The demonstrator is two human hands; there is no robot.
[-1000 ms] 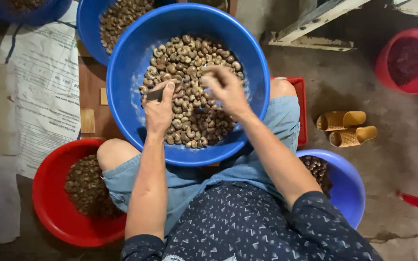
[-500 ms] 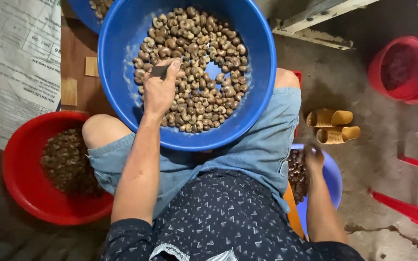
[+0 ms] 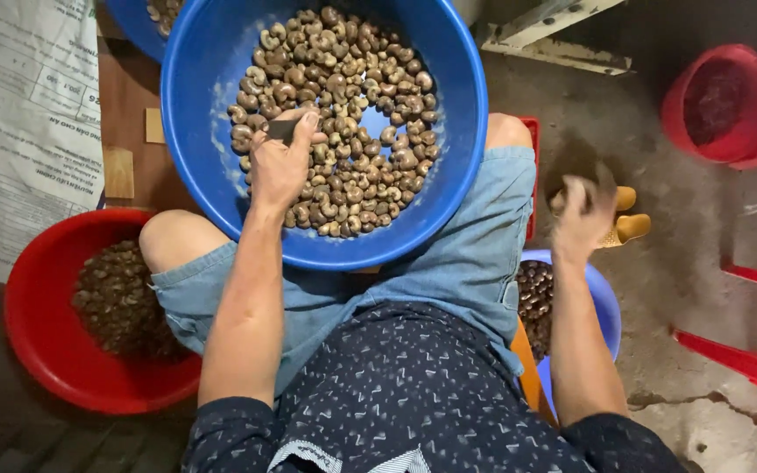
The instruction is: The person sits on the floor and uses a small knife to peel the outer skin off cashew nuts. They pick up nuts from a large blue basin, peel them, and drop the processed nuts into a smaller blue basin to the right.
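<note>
Red bucket far right, yellow sandals on concrete floor, printed sack left

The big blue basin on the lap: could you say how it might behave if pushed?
The blue basin likely feels heavy, being well filled with nuts. Resting on the knees, it may tip sideways; the left hand seems to steady it.

Three blue basins, two red basins, two hands
</note>
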